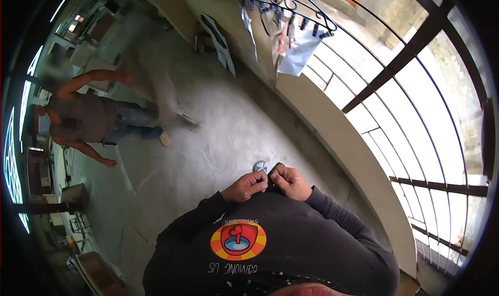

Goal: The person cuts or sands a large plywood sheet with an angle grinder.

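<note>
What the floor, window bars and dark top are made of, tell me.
Floor: probably smooth concrete, given its mottled grey and soft sheen.
Window bars: likely dark-painted metal, slim and rigid.
Dark top: matt cloth, perhaps cotton, softly creased.

The single head-worn view looks steeply down and forward from above a black long-sleeved shirt with a round red-and-yellow print (238,241), which fills the lower foreground at close range, with the bare left hand (245,187) and bare right hand (292,183) just beyond it, near the lower centre. The wide field, curved and darkened at its margins, extends over a smooth grey floor (218,124) to a tall, bright window with dark metal bars (410,124) at right and, farther off at left, a person in a dark T-shirt and blue jeans (83,117), who appears sideways in the frame.
</note>
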